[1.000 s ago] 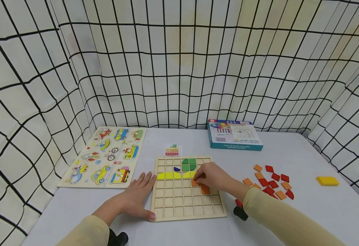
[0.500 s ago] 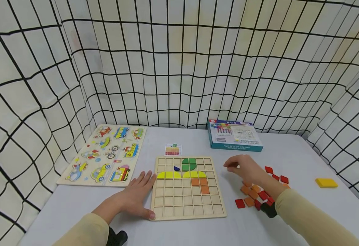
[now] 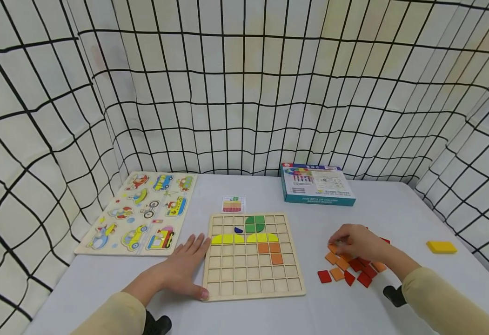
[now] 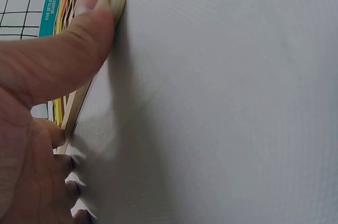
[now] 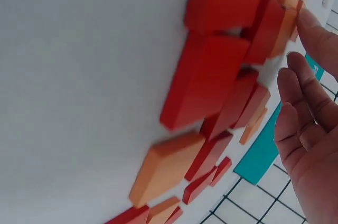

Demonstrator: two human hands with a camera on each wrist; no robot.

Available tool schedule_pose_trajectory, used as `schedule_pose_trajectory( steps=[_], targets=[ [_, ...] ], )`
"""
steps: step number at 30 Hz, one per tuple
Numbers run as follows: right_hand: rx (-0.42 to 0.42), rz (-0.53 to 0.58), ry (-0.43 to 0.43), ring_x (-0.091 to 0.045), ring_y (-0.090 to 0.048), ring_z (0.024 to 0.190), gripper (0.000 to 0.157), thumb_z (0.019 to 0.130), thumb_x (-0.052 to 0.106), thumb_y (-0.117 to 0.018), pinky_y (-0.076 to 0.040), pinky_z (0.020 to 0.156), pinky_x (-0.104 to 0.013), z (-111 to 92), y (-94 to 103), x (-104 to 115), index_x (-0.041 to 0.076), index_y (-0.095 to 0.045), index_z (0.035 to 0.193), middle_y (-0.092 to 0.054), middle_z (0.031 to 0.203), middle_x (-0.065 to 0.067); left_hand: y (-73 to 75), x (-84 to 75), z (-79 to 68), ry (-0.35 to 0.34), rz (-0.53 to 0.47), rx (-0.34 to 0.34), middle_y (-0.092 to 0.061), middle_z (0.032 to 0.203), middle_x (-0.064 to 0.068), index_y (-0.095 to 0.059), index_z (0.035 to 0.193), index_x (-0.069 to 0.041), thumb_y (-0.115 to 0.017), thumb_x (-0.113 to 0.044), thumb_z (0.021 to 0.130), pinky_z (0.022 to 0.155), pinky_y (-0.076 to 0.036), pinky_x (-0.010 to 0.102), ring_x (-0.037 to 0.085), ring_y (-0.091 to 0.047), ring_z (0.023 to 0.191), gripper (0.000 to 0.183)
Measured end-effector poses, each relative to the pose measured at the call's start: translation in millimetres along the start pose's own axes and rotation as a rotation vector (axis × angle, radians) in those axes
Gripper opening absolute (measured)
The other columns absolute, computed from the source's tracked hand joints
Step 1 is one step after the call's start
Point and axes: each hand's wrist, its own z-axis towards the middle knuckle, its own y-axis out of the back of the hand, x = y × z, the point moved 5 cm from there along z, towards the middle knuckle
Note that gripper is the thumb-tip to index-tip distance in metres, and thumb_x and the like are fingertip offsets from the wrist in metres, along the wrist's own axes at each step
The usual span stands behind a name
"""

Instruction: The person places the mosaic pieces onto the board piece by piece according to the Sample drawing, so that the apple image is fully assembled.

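Observation:
A wooden grid board lies on the table with yellow half-round pieces, green pieces, a small blue piece and three orange squares on it. My left hand rests along the board's left edge, its thumb on the near left corner; the left wrist view shows that thumb on the rim. Over the loose pile at the right is my right hand, its thumb at an orange square tile in the right wrist view. A gap separates thumb and fingers there. Red tiles lie close by, some partly hidden beneath the hand.
A small pattern card lies behind the board. The vehicle puzzle board is at the left, a teal box at the back. A yellow block sits far right. Black netting surrounds the table.
My right hand has left an orange square in the grid, moved right, and come down over the loose tiles. The left hand has stayed at the board's edge.

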Motion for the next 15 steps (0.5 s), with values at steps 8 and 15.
schedule_pose_trajectory(
  steps=[8,15],
  targets=[
    [-0.008,-0.054,-0.025,-0.018,-0.057,0.094,0.018,0.088,0.009,-0.08,-0.059,0.079,-0.03,6.7,-3.0,8.4,0.013,-0.069,0.102,-0.065,0.099,0.001,-0.3,0.2,-1.1,0.002,-0.014,0.002,-0.011,0.17,0.027,-0.02,0.161,0.002,-0.088,-0.05,0.072,0.124,-0.011,0.07,0.05,-0.005,0.157,0.124],
    [-0.092,-0.018,-0.033,-0.016,-0.057,0.089,0.015,0.09,0.011,-0.078,-0.055,0.073,-0.022,12.8,-4.3,18.4,0.015,-0.065,0.094,-0.063,0.089,0.003,-0.1,1.4,-0.3,0.004,-0.01,0.003,-0.011,0.17,0.025,-0.019,0.162,0.001,-0.088,-0.052,0.072,0.124,-0.011,0.069,0.049,-0.004,0.158,0.125]
  ],
)
